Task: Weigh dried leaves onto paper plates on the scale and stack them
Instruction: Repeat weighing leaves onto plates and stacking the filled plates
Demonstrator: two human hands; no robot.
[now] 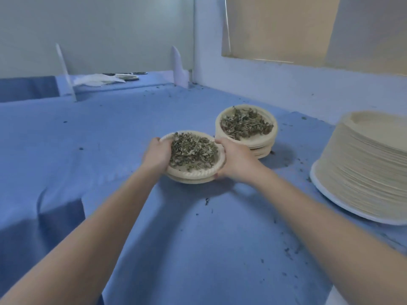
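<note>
Head view: two short stacks of leaf-filled paper plates mid-bench, near stack (pixel 193 172) and far stack (pixel 262 144), almost touching. One tall stack of empty plates (pixel 361 168) at right edge. Left hand (pixel 157 154) and right hand (pixel 233 160) curl round near stack's opposite rims, gripping it. No legible writing.

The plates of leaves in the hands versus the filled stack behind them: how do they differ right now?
The held plates are gripped at opposite rims by the left hand and right hand; the filled stack stands untouched on the blue cloth. The held plates look like two or so; the filled stack looks taller. The held plates are nearer the camera. Both carry dried leaves on top.
</note>
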